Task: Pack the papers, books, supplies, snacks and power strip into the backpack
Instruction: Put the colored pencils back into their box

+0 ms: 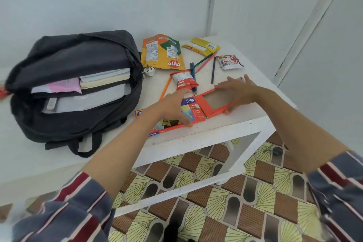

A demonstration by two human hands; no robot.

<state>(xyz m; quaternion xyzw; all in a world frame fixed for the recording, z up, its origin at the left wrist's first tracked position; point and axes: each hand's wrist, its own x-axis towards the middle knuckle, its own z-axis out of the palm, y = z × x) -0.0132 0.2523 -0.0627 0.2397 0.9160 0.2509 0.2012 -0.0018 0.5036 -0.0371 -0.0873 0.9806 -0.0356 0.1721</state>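
Pulling apart a Staedtler pencil box (pixel 170 126) on the white tabletop (pixel 225 123), beside an open black backpack (pixel 78 125)
Grip of the left hand (pixel 172 107) clamped round the printed sleeve (pixel 196 111), thumb on its near edge; grip of the right hand (pixel 240 92) pinching the orange inner tray (pixel 215 101), slid out to the right, fingers spread over the far rail and thumb on the near one. Readable on the sleeve: "12" and "Luna", with "…DTLER" along the near side. Behind, loose coloured pencils (pixel 204 61), a small red-and-white snack packet (pixel 183 81) lying across some, a second packet (pixel 228 62) farther right, a yellow wrapper (pixel 200 46) at the back, and an orange-and-green pouch (pixel 163 53) marked "Pina", seen upside down. White plug (pixel 149 70) just beside the backpack's right flank. Inside the backpack, at the left of the tabletop: stacked books (pixel 106 78), pink and white papers (pixel 64 86)
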